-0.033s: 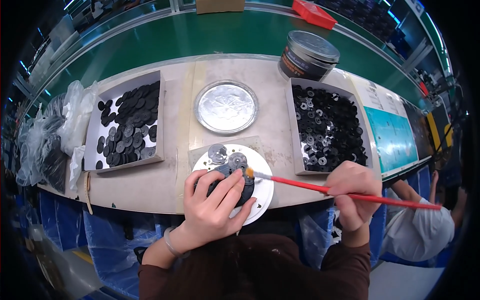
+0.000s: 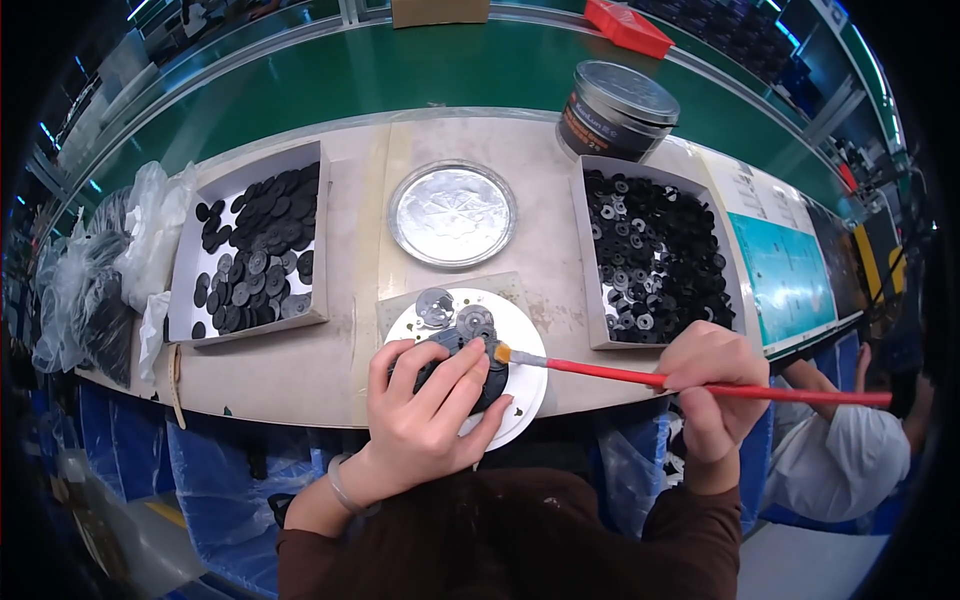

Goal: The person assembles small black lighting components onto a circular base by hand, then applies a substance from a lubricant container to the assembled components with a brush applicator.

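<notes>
My left hand (image 2: 425, 400) rests over a dark grey geared part (image 2: 452, 340) on a white round plate (image 2: 533, 385), its fingers on top and its thumb along the near right side. Much of the part is hidden under that hand. My right hand (image 2: 712, 385) is closed round the red handle of a paintbrush (image 2: 600, 371). The brush points left, and its yellowish bristles are at the part's right edge, close to my left fingertips. At the plate's far side lie a grey disc (image 2: 434, 307) and another grey gear (image 2: 475, 321).
A shallow round metal lid (image 2: 452, 262) lies beyond the plate. White boxes stand left (image 2: 318, 270) and right (image 2: 588, 262), holding many black discs and small black parts. Behind the right box is a metal tin (image 2: 615, 115). Plastic bags (image 2: 150, 225) lie far left; a person (image 2: 845, 455) sits at right.
The brush has shifted slightly right, its bristles a little nearer to me and its handle end a little higher in view. My left hand has stayed in place.
</notes>
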The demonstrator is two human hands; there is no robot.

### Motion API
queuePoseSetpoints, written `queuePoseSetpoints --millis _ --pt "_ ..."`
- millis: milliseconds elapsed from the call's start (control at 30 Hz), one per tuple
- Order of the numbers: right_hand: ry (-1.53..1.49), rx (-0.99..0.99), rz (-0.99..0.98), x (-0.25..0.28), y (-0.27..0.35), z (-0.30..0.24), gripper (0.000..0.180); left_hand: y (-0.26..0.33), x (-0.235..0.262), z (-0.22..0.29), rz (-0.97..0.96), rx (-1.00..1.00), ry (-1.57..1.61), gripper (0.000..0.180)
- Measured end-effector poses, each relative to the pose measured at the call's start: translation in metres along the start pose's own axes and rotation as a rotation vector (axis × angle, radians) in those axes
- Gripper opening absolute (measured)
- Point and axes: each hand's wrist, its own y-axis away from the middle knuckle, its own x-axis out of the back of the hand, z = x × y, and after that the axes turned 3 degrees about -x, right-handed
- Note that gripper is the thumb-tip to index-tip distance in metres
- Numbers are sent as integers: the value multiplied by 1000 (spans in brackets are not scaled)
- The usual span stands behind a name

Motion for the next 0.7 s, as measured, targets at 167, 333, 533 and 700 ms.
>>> queuePoseSetpoints --millis 167,333,533,700 --pt "68 -57 67 -12 -2 3 6 0 0 0 2 11 -10 29" --pt "-3 -134 20 -5 1 -2 6 -1 0 0 3 4 -4 29" --pt "34 -176 92 -14 0 1 7 -1 0 0 0 3 -9 29" --pt "15 -157 52 -10 1 2 7 -1 1 -1 -5 4 -14 29"
